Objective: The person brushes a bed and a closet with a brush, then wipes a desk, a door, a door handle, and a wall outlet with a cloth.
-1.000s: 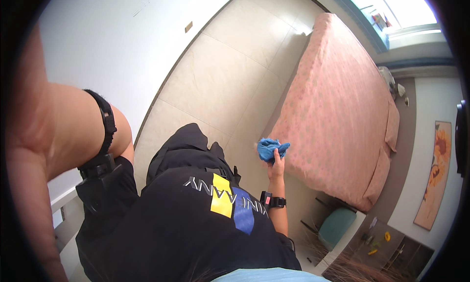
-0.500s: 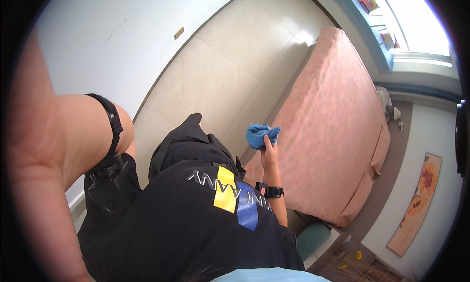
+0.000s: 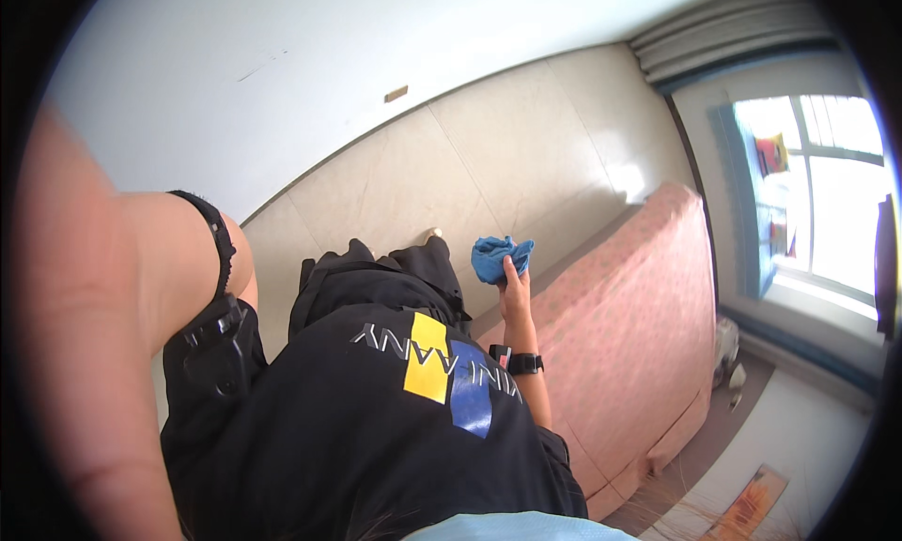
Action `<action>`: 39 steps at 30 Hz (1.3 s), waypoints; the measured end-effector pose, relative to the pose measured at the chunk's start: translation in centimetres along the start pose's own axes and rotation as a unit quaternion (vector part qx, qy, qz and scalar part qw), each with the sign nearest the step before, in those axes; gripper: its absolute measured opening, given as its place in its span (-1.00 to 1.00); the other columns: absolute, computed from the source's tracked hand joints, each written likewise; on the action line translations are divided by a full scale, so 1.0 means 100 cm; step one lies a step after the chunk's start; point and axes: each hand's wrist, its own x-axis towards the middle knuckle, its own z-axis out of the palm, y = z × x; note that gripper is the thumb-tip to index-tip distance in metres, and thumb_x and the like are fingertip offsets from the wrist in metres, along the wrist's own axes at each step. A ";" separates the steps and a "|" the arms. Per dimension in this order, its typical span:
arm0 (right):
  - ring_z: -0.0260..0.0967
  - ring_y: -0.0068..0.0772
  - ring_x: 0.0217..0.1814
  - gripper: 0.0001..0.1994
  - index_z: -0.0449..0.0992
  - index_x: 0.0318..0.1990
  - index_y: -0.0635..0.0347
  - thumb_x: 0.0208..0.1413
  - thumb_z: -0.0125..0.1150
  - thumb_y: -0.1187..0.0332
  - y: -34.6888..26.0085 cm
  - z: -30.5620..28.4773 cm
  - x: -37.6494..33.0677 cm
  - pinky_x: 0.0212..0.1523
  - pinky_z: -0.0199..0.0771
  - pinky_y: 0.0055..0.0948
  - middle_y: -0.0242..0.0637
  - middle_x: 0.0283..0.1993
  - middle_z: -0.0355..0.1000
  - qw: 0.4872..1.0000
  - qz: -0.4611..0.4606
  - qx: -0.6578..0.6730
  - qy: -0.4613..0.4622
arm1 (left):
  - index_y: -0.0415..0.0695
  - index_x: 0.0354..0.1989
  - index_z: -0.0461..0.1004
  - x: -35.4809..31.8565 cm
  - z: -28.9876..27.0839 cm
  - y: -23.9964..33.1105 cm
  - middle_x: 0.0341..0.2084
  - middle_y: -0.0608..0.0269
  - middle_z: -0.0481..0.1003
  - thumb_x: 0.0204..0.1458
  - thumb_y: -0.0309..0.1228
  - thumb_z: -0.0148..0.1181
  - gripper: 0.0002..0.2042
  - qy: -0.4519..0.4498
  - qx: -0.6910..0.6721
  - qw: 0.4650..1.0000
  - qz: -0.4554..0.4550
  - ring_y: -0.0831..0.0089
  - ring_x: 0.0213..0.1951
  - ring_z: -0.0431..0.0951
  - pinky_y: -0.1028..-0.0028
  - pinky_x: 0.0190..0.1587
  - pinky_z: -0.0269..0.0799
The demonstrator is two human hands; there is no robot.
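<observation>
My right hand (image 3: 514,292) is closed round a crumpled blue cloth (image 3: 495,260), held in front of my body beside the pink bed. The thumb presses on the cloth's near side. A black band with a small device (image 3: 520,362) circles that wrist. Very large and blurred at the left edge, my left hand (image 3: 85,344) is raised close to the camera. Its fingers cannot be made out, nor whether it holds anything. A black strap (image 3: 214,226) with a black mount goes round the left wrist.
A bed with a pink patterned cover (image 3: 611,325) stands to my right. A white wall (image 3: 310,81) runs along the left, with pale floor tiles (image 3: 489,137) between. Beyond the bed are a bright window (image 3: 827,203), a grey curtain (image 3: 733,34) and a sunflower picture (image 3: 752,503).
The view has turned, so the bed's far end sits lower and the window and curtain show more. One foot now shows beyond the black clothing. My right hand keeps hold of the cloth.
</observation>
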 end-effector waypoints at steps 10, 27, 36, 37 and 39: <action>0.21 -0.46 0.11 -0.52 0.16 0.19 0.22 0.14 0.05 0.29 0.064 -0.011 0.062 0.07 0.25 -0.45 -0.31 0.08 0.27 0.974 -0.005 -0.134 -0.183 | -0.34 0.01 0.30 -0.114 0.014 0.128 -0.16 -0.17 0.43 0.16 -0.07 -0.28 -0.47 0.019 0.153 0.985 -0.071 0.06 -0.14 0.47 0.28 -0.14 0.40; 0.13 -0.46 0.10 -0.51 0.04 0.19 0.24 0.17 0.01 0.30 -0.061 0.123 0.003 0.15 0.08 -0.46 -0.25 0.06 0.21 0.909 -0.278 -0.041 -0.309 | -0.37 0.01 0.28 -0.063 0.030 0.302 -0.18 -0.21 0.42 0.15 -0.04 -0.31 -0.43 0.082 0.291 0.947 -0.109 0.02 -0.18 0.48 0.27 -0.20 0.42; -0.04 -0.07 0.16 -0.55 0.11 0.11 0.22 0.04 0.03 0.55 -0.058 0.151 -0.041 0.19 -0.04 -0.22 0.00 0.11 -0.07 0.829 -0.528 -0.092 -0.162 | -0.37 -0.06 0.33 -0.098 0.129 0.340 -0.22 -0.09 0.44 0.15 -0.24 -0.20 -0.60 0.252 0.203 0.863 -0.388 0.14 -0.17 0.45 0.26 -0.11 0.35; -0.05 -0.02 0.15 -0.54 0.14 0.09 0.22 -0.01 0.03 0.59 -0.048 0.151 -0.057 0.19 -0.04 -0.20 0.03 0.10 -0.07 0.818 -0.543 -0.103 -0.160 | -0.38 -0.12 0.34 -0.106 0.147 0.337 -0.27 0.00 0.46 0.13 -0.44 -0.13 -0.74 0.268 0.177 0.827 -0.460 0.26 -0.21 0.47 0.34 -0.14 0.38; -0.07 0.05 0.14 -0.51 0.17 0.06 0.20 -0.10 0.04 0.65 -0.031 0.142 -0.087 0.18 -0.05 -0.16 0.08 0.09 -0.08 0.799 -0.558 -0.121 -0.188 | -0.33 -0.16 0.37 -0.142 0.179 0.329 -0.29 0.15 0.47 0.08 -0.58 -0.01 -0.83 0.231 0.176 0.759 -0.583 0.46 -0.22 0.48 0.49 -0.11 0.37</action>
